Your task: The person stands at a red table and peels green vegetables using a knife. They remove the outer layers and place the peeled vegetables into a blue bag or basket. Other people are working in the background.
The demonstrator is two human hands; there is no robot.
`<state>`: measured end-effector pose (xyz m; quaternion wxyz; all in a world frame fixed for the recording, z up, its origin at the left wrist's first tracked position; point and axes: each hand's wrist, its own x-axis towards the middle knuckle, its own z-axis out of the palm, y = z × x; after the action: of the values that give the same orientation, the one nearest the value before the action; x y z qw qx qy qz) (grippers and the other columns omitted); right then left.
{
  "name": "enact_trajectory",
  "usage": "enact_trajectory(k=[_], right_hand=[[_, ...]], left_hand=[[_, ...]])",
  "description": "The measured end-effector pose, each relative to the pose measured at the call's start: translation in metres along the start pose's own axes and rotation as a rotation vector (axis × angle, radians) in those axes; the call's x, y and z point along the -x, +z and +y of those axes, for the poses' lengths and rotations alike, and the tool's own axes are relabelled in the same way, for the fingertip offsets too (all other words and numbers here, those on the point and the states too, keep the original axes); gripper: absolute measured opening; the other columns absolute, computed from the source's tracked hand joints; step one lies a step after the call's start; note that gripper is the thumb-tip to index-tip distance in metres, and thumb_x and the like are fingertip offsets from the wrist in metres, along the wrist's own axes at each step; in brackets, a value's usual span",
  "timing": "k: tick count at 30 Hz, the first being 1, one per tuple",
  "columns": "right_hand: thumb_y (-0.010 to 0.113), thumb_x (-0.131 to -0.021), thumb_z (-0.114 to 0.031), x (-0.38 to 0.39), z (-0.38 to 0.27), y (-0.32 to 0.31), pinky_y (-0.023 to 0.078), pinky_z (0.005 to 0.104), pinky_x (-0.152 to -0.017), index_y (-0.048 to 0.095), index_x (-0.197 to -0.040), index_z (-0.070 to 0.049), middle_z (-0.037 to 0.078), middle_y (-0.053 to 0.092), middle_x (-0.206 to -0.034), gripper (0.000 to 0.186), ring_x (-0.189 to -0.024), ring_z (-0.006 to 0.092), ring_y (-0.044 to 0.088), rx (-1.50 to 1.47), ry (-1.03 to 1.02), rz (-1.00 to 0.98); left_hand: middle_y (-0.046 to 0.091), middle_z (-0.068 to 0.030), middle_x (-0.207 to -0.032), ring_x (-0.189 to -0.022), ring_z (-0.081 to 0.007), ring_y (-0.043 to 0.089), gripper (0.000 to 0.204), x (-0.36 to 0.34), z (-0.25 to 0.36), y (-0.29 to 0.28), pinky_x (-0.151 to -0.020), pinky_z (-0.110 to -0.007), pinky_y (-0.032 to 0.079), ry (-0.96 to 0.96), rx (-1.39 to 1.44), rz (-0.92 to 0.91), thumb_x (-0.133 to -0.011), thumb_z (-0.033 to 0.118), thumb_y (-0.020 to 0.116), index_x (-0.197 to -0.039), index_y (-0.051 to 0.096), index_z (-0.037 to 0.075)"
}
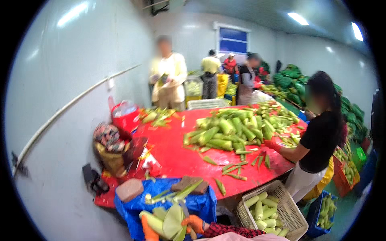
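The left hand (148, 229), orange-gloved, has its fingers wrapped round a pale-green corn ear (155, 223), husk leaves splayed, over the blue sheet (206, 201) at the near left of the red surface (177, 156). The right hand's (195, 223) fingers are curled beside the leaves — what they pinch, I cannot tell. A corn heap (231, 128) covers the surface's far right; pale walls (60, 68) bound the room — a blue window (233, 40) far back.
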<state>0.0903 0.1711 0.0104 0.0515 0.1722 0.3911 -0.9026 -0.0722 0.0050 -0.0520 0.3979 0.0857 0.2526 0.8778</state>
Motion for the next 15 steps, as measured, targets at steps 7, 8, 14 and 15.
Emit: enact_trajectory(k=[7,8,14,15], right_hand=[[0.063,-0.077,-0.013,-0.012,0.019,-0.044,0.041,0.0294,-0.047,0.063,-0.091,0.001,0.007,0.062,-0.071,0.020,-0.048,0.0183,0.051,0.151,-0.333,0.266],[0.062,-0.078,-0.013,-0.012,0.026,-0.054,0.041,0.0296,-0.047,0.063,-0.091,0.002,0.008,0.062,-0.071,0.020,-0.047,0.0183,0.051,0.121,-0.381,0.312],[0.064,-0.080,-0.051,-0.041,-0.018,-0.032,0.049,0.0323,-0.060,0.064,-0.107,-0.006,0.009,0.065,-0.082,0.052,-0.066,0.0187,0.061,1.255,0.018,0.302],[0.066,-0.079,-0.058,-0.053,-0.012,-0.034,0.049,0.0294,-0.056,0.060,-0.125,-0.009,0.009,0.069,-0.088,0.067,-0.063,0.0173,0.063,1.266,-0.162,0.361]], left_hand=[[0.047,-0.0144,-0.137,-0.121,-0.0324,0.050,0.077,0.007,0.034,-0.068,-0.104,-0.049,0.039,0.307,0.032,0.359,-0.085,0.068,0.049,-0.136,0.044,0.010],[0.048,-0.0146,-0.136,-0.120,-0.0328,0.050,0.077,0.016,0.045,-0.059,-0.103,-0.050,0.039,0.321,0.068,0.373,-0.085,0.068,0.050,-0.136,0.044,0.010],[0.059,-0.0115,-0.118,-0.105,-0.0293,0.057,0.067,0.020,0.068,-0.041,-0.093,-0.047,0.046,0.282,-0.092,0.288,-0.087,0.066,0.049,-0.124,0.054,0.010],[0.062,-0.0100,-0.110,-0.097,-0.0254,0.060,0.062,0.016,0.059,-0.009,-0.088,-0.043,0.049,0.262,-0.254,0.319,-0.089,0.062,0.049,-0.120,0.058,0.009]])
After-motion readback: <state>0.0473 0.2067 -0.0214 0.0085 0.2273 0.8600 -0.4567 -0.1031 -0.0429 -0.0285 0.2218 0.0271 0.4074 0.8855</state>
